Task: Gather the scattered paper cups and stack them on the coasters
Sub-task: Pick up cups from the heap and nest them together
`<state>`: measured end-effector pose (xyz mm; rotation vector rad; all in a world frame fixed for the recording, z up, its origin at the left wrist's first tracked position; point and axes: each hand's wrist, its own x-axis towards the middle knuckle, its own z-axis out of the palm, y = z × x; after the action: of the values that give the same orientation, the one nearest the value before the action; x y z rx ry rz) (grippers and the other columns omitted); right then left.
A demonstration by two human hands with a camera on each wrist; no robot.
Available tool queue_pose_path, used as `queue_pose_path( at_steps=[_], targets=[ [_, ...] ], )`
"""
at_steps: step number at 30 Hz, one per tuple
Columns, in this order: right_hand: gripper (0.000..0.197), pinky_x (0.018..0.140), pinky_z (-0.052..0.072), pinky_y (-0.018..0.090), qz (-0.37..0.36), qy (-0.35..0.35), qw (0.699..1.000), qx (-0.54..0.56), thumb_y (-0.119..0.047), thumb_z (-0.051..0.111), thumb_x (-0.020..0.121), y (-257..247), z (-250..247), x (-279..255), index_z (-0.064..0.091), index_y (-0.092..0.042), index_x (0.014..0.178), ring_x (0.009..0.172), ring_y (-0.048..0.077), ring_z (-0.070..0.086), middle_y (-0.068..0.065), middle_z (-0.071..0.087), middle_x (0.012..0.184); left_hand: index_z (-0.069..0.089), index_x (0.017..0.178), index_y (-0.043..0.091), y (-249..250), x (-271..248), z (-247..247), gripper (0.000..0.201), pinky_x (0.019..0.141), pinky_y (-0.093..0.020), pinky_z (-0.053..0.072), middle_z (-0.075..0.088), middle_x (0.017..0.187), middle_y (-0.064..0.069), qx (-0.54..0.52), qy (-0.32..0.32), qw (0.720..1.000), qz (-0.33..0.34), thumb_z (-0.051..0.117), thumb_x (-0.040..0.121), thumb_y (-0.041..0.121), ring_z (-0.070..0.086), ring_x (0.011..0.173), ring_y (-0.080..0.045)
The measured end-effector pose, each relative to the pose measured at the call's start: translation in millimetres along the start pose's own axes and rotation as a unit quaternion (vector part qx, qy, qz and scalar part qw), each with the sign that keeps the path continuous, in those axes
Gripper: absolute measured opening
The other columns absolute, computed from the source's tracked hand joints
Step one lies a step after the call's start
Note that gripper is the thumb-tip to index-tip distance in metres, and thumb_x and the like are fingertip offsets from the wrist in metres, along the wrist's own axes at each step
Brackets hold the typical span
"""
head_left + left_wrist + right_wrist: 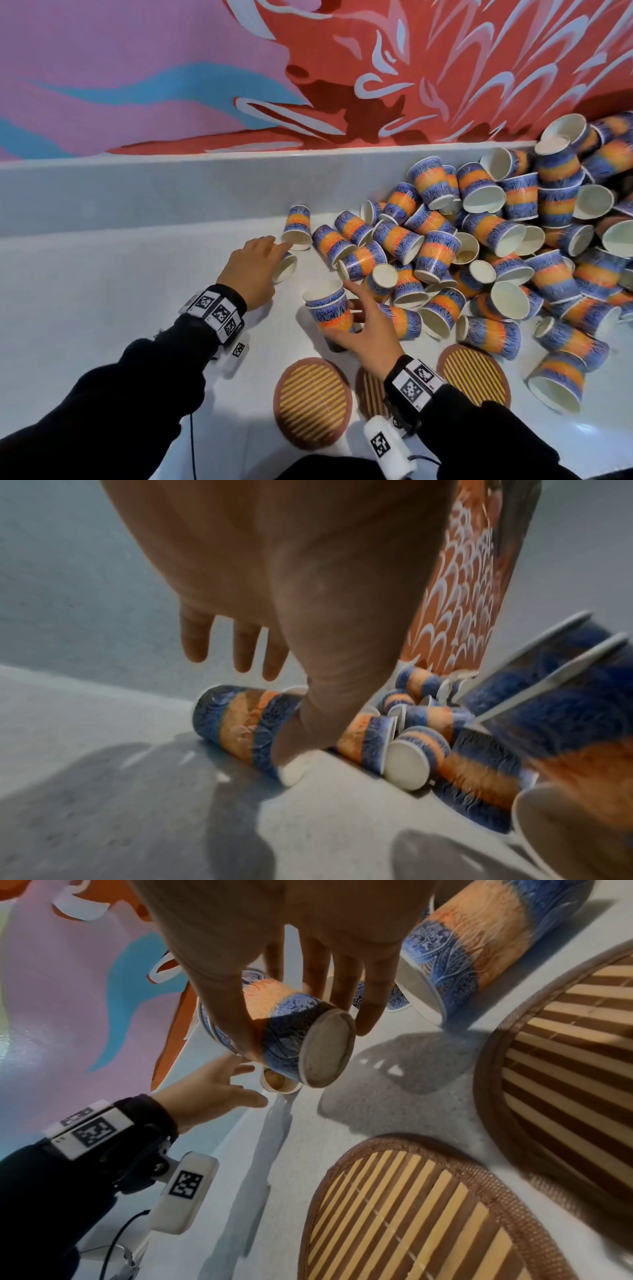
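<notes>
Blue-and-orange paper cups lie in a big heap (496, 246) on the right of the white counter. My right hand (363, 325) grips a short nested stack of cups (329, 308), held above the counter just beyond the coasters; the right wrist view shows the thumb and fingers (373, 1007) curled round the stack (298, 1031). My left hand (260, 260) reaches over a single cup lying on its side (287, 268), fingers straight and spread, the thumb at that cup's (236, 723) rim. Three round striped coasters (313, 401) (474, 373) lie near me with nothing on them, the middle one (368, 383) partly hidden by my right wrist.
Another lone cup (297, 222) lies just beyond my left hand. A raised white ledge (137, 192) and a painted wall run along the back. Bare white counter (102, 291) stretches to the left. One cup (558, 383) lies right of the coasters.
</notes>
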<state>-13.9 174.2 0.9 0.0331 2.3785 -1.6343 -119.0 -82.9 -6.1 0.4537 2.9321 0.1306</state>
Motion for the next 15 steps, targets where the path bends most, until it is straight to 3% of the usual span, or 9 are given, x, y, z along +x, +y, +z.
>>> queue_pose_path(
  at_steps=[2, 4, 9, 12, 13, 15],
  targets=[
    [0.080, 0.089, 0.057, 0.026, -0.001, -0.003, 1.000, -0.006, -0.027, 0.090, 0.079, -1, 0, 1, 0.041, -0.064, 0.129, 0.114, 0.001, 0.062, -0.024, 0.061, 0.124, 0.027, 0.158, 0.029, -4, 7, 6, 0.097, 0.104, -0.051, 0.046, 0.036, 0.157, -0.009, 0.064, -0.033, 0.997, 0.002, 0.081, 0.078, 0.025, 0.039, 0.142, -0.035],
    [0.079, 0.089, 0.054, 0.023, 0.003, -0.004, 1.000, -0.006, -0.024, 0.090, 0.079, -1, 1, 3, 0.040, -0.065, 0.126, 0.114, -0.002, 0.060, -0.026, 0.060, 0.123, 0.030, 0.156, 0.031, -7, 13, 13, 0.099, 0.108, -0.054, 0.043, 0.038, 0.157, -0.009, 0.084, -0.025, 0.996, 0.017, 0.084, 0.074, 0.022, 0.038, 0.144, -0.035],
    [0.078, 0.092, 0.055, 0.026, 0.021, -0.009, 1.000, -0.004, -0.024, 0.090, 0.080, -2, 7, 10, 0.041, -0.062, 0.126, 0.114, -0.001, 0.060, -0.022, 0.060, 0.122, 0.054, 0.135, 0.027, -13, 19, 19, 0.080, 0.106, -0.055, 0.043, 0.061, 0.136, -0.007, 0.061, 0.056, 0.994, 0.077, 0.091, 0.065, 0.021, 0.057, 0.125, -0.034],
    [0.079, 0.090, 0.057, 0.028, 0.024, -0.011, 1.000, 0.002, -0.016, 0.088, 0.080, -1, 10, 17, 0.044, -0.054, 0.132, 0.111, 0.001, 0.062, -0.018, 0.061, 0.121, 0.058, 0.134, 0.022, -9, 13, -1, 0.065, 0.104, -0.048, 0.045, 0.064, 0.131, -0.004, -0.089, 0.124, 0.987, 0.051, 0.082, 0.075, 0.037, 0.060, 0.119, -0.030],
    [0.080, 0.090, 0.058, 0.030, 0.026, -0.011, 1.000, 0.005, -0.013, 0.087, 0.080, -1, 10, 19, 0.045, -0.050, 0.136, 0.111, 0.003, 0.062, -0.016, 0.062, 0.121, 0.057, 0.133, 0.023, -8, 9, -9, 0.063, 0.100, -0.045, 0.048, 0.065, 0.129, 0.000, -0.173, 0.143, 0.974, 0.027, 0.081, 0.078, 0.040, 0.061, 0.115, -0.026],
    [0.082, 0.086, 0.062, 0.035, 0.030, -0.010, 0.999, 0.008, -0.007, 0.085, 0.080, -2, 11, 25, 0.045, -0.041, 0.143, 0.110, 0.005, 0.063, -0.011, 0.062, 0.123, 0.052, 0.134, 0.030, -1, 0, -28, 0.064, 0.091, -0.036, 0.053, 0.066, 0.124, 0.009, -0.337, 0.184, 0.923, -0.026, 0.086, 0.079, 0.035, 0.063, 0.108, -0.014]
  ],
)
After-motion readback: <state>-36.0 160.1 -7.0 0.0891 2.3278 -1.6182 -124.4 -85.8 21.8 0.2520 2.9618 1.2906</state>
